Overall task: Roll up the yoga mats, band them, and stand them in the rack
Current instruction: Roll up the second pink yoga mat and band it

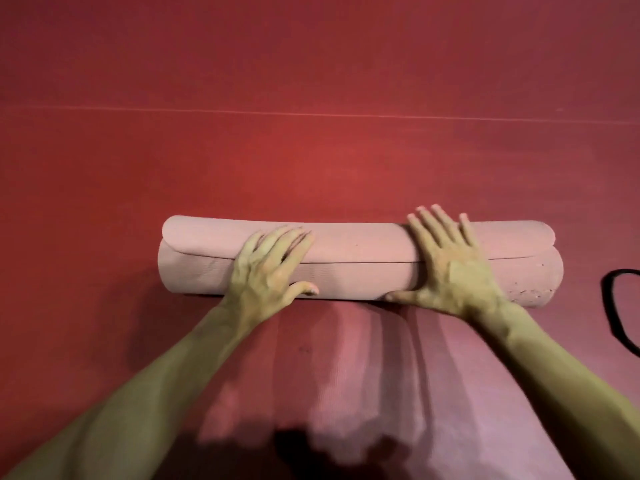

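Reporting from the near edge outward: a dark shadow [301,445] falls across the bottom of the view. Above it, a flat pinkish mat surface [363,375] lies on the floor between and under my bare forearms. I cannot tell whether this flat sheet is joined to the roll beyond it. My left forearm [138,393] comes in from the lower left and my right forearm [554,375] from the lower right, both angled inward. Next is the rolled yoga mat [360,258], pale pink, lying on its side across the view on the red floor [311,150]. Its free end, with rounded corners, is lapped over the top, and the edge of that flap runs lengthwise along the roll. The right end face of the roll shows small pits and specks. My left hand [270,271] rests on the roll left of its middle, palm down, with the fingers extended across the flap edge and the thumb lying along the near side. My right hand [453,268] rests right of the middle, palm down, fingers spread wide and reaching over the far top, thumb stretched leftward at the near lower edge. Neither grip is closed round anything; both are flat and pressing on the mat. A black band [606,299] lies on the floor at the right edge of the view, apart from the roll and only partly in frame. Farthest off, a thin pale seam line [311,113] crosses the red floor from side to side.
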Demonstrator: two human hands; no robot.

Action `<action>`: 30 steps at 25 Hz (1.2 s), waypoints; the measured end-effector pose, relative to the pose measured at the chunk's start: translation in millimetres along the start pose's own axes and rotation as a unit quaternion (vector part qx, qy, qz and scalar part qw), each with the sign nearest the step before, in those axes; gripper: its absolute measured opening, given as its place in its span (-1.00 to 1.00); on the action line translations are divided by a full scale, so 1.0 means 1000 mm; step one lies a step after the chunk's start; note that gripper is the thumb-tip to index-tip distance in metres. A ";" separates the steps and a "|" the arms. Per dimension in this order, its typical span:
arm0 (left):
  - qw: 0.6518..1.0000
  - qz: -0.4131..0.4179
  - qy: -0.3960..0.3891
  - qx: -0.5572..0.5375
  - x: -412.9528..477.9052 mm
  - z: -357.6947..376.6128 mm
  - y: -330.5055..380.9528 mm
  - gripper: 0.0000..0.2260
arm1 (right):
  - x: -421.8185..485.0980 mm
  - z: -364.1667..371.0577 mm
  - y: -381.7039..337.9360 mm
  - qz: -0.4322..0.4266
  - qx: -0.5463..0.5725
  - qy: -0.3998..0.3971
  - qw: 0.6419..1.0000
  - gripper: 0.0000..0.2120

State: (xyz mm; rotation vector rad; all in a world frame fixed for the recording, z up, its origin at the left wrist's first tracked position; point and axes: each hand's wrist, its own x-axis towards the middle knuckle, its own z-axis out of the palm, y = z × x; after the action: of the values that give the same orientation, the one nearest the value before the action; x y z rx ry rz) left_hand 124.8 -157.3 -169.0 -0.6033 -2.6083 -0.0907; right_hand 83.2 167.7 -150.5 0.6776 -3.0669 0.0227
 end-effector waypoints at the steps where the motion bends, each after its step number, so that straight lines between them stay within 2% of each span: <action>1: 1.000 0.002 -0.019 0.001 0.004 -0.003 -0.002 -0.22 | 0.000 -0.004 0.007 0.013 -0.006 -0.023 1.000 0.33; 4: 0.991 -0.037 -0.118 -0.047 0.018 -0.006 -0.007 -0.16 | 0.004 -0.015 0.016 0.036 -0.014 -0.109 0.993 0.33; 7: 0.969 -0.099 -0.226 -0.022 0.021 -0.006 -0.007 -0.01 | 0.004 -0.019 0.012 0.038 -0.010 -0.094 0.995 0.27; 9: 0.964 -0.068 -0.251 0.048 0.018 -0.005 -0.006 -0.03 | 0.000 -0.022 0.011 0.028 -0.018 -0.077 0.997 0.27; 12: 0.964 -0.063 -0.249 0.066 0.019 -0.009 0.000 -0.10 | -0.004 -0.018 0.011 0.027 -0.048 -0.078 0.995 0.36; 15: 0.954 -0.066 -0.289 0.047 0.029 -0.011 0.020 0.04 | -0.004 -0.014 0.010 0.025 -0.079 -0.098 0.992 0.43; 20: 0.959 0.033 -0.279 -0.049 0.086 -0.004 0.123 0.25 | -0.035 -0.022 0.007 -0.013 -0.022 -0.013 1.000 0.16; 22: 0.956 0.042 -0.285 -0.058 0.104 0.000 0.154 0.29 | -0.048 -0.020 0.015 -0.031 0.020 0.013 0.999 0.04; 24: 0.951 0.025 -0.298 -0.072 0.107 0.008 0.165 0.28 | -0.058 -0.025 0.036 -0.037 0.102 0.032 0.994 -0.16; 26: 0.955 0.034 -0.289 -0.054 0.100 0.017 0.172 0.20 | -0.083 -0.029 0.076 0.023 0.162 0.035 0.986 -0.33; 29: 0.976 0.071 -0.205 -0.034 0.086 0.025 0.182 0.13 | -0.152 -0.002 0.160 0.264 0.180 0.077 0.945 -0.37; 30: 0.979 0.078 -0.186 -0.032 0.083 0.027 0.185 0.10 | -0.176 0.011 0.181 0.328 0.152 0.048 0.931 -0.32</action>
State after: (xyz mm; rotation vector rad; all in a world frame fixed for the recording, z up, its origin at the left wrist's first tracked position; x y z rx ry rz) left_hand 126.8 46.7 -162.5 -0.9227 -2.9119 -0.0104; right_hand 167.0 406.0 -164.3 -0.3730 -3.0523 0.5154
